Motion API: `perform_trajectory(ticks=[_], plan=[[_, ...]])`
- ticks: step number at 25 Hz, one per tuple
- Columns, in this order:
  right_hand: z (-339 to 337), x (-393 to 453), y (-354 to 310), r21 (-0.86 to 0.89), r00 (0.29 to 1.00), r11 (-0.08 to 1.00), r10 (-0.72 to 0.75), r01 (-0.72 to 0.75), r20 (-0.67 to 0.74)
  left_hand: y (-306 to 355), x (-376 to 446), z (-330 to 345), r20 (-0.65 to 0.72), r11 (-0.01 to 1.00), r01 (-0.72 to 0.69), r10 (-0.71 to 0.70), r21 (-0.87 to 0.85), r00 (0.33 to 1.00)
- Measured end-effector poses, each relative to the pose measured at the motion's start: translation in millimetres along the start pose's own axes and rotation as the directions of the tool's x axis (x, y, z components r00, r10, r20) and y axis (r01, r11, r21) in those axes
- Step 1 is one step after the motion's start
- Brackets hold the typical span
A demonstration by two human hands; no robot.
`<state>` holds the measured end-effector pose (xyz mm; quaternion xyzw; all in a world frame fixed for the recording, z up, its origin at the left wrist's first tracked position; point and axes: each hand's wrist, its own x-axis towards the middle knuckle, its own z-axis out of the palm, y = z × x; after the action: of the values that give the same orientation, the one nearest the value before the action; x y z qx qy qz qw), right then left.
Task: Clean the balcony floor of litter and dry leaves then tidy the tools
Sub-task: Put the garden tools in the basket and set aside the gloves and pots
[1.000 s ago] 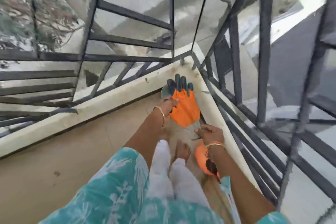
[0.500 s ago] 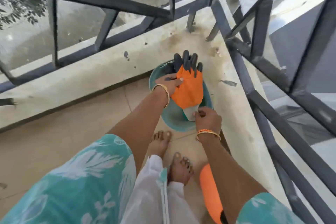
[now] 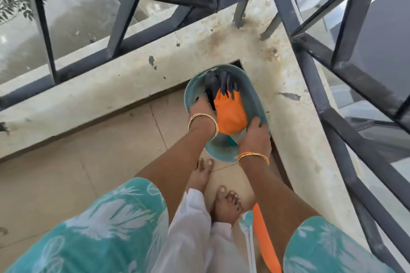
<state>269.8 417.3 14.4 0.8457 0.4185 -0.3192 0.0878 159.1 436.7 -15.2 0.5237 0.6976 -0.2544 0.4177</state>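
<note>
A pair of orange gloves (image 3: pixel 230 113) with dark fingertips lies inside a teal oval basket (image 3: pixel 221 155) that stands on the floor in the balcony corner. My left hand (image 3: pixel 200 109) reaches into the basket and holds the gloves at their left edge. My right hand (image 3: pixel 255 137) is at the basket's near right rim and holds the gloves' white cuff, which it mostly hides. Whether the gloves rest on the basket's bottom cannot be told.
A low concrete kerb (image 3: pixel 111 91) and dark metal railing (image 3: pixel 124 35) close the corner on two sides. An orange handle (image 3: pixel 264 241) and a white-and-teal handle (image 3: pixel 249 235) lean beside my right leg. My bare feet (image 3: pixel 226 206) stand on the beige tiles just behind the basket.
The gloves were held up above the basket by both hands; now they are lowered into it. My head has tipped further down and closer to the corner.
</note>
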Motion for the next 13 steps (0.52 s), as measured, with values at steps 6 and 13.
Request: perform_trajectory(ticks=[6, 13], plan=[[9, 6, -6, 0.077, 0.964, 0.974, -0.224, 0.215, 0.140, 24, -9, -50, -0.308, 0.890, -0.320, 0.419, 0.324, 0.854], [-24, -18, 0, 0.085, 0.969, 0.968, -0.240, 0.234, 0.059, -6, -32, -70, -0.077, 0.799, -0.388, 0.471, 0.460, 0.879]])
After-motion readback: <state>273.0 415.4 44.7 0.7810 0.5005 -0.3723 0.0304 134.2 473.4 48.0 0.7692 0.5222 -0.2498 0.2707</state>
